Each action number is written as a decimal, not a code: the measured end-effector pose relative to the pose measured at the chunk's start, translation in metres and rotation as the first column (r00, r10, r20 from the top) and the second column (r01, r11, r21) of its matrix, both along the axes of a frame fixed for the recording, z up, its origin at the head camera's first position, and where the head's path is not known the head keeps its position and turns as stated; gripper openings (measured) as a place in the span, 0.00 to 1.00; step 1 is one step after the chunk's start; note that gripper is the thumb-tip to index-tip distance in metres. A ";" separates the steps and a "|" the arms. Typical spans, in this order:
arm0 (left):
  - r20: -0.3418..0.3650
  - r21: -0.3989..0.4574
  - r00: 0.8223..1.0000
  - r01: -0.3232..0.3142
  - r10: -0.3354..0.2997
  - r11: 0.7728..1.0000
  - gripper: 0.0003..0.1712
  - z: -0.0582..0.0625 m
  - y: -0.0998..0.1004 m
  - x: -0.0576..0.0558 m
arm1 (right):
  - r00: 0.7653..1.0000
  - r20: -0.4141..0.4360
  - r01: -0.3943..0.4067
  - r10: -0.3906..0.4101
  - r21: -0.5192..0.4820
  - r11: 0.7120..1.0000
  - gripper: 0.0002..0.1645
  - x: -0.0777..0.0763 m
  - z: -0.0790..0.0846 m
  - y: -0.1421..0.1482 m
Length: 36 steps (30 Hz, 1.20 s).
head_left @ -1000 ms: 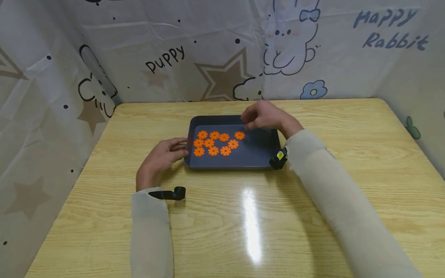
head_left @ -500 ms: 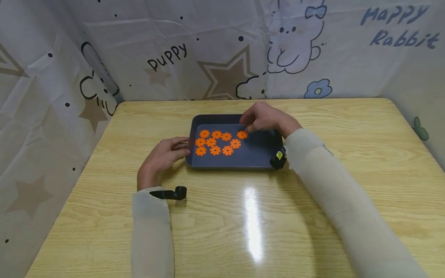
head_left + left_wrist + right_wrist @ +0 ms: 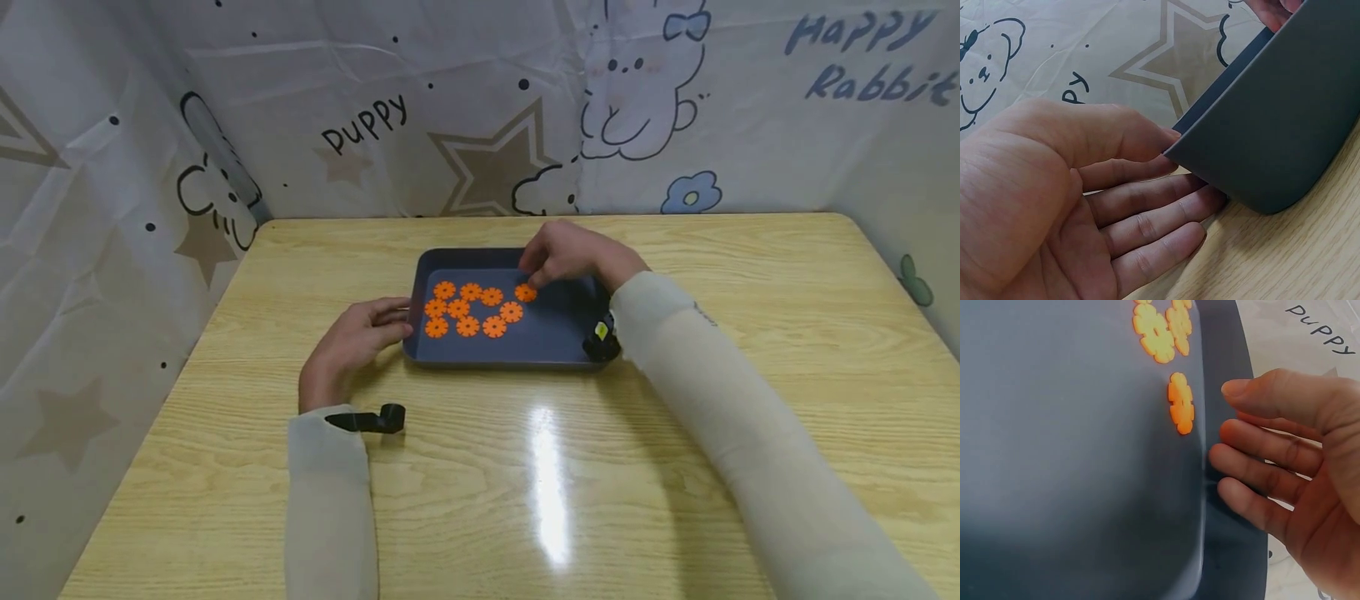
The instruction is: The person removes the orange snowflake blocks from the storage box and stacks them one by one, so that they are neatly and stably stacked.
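Observation:
A dark grey rectangular tray [image 3: 480,363] stands on the table, holding several flat orange notched discs [image 3: 467,326] shaped like flowers. At its left end, my left hand [image 3: 345,337] rests with straight fingers against the outer wall; in the left wrist view the thumb tip meets the rim. My right hand [image 3: 570,250] reaches over the far rim with loosely bent fingers. Its fingertips overlap the rightmost orange disc [image 3: 526,292] in the head view. From the right wrist, that disc [image 3: 1181,403] lies flat on the tray floor, apart from the fingertips, and nothing shows between them.
Pale wood tabletop [image 3: 465,500] surrounds the tray, with a bright reflection in front. A white printed cloth [image 3: 465,100] hangs along the table's back edge and left side. Each sleeve carries a black wrist camera, the left one [image 3: 390,418] beside the forearm.
My right fingertips have lowered slightly toward the rightmost disc. The left hand stays at the tray's left end, and the discs keep their layout. The head view has shifted a little.

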<state>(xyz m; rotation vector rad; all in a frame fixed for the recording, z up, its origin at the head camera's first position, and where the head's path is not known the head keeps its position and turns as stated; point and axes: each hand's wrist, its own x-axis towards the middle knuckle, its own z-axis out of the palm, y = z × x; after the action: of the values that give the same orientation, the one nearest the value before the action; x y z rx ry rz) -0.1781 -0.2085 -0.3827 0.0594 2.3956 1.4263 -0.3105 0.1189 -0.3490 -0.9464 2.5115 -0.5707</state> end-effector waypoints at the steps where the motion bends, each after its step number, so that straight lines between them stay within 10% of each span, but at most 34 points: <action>1: -0.001 0.002 1.000 -0.001 0.001 1.000 0.28 0.000 0.000 0.000 | 1.000 -0.002 -0.002 0.002 0.006 1.000 0.22 0.000 0.000 0.000; 36: -0.007 0.009 1.000 -0.017 0.017 1.000 0.29 0.000 0.000 0.000 | 0.996 -0.004 -0.089 0.090 0.084 0.992 0.19 -0.005 -0.014 -0.010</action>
<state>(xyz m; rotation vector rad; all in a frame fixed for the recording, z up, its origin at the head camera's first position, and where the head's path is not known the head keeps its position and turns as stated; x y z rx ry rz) -0.1778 -0.2087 -0.3828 0.0464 2.4012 1.4463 -0.3156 0.1085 -0.3632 -1.0257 2.4643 -0.4311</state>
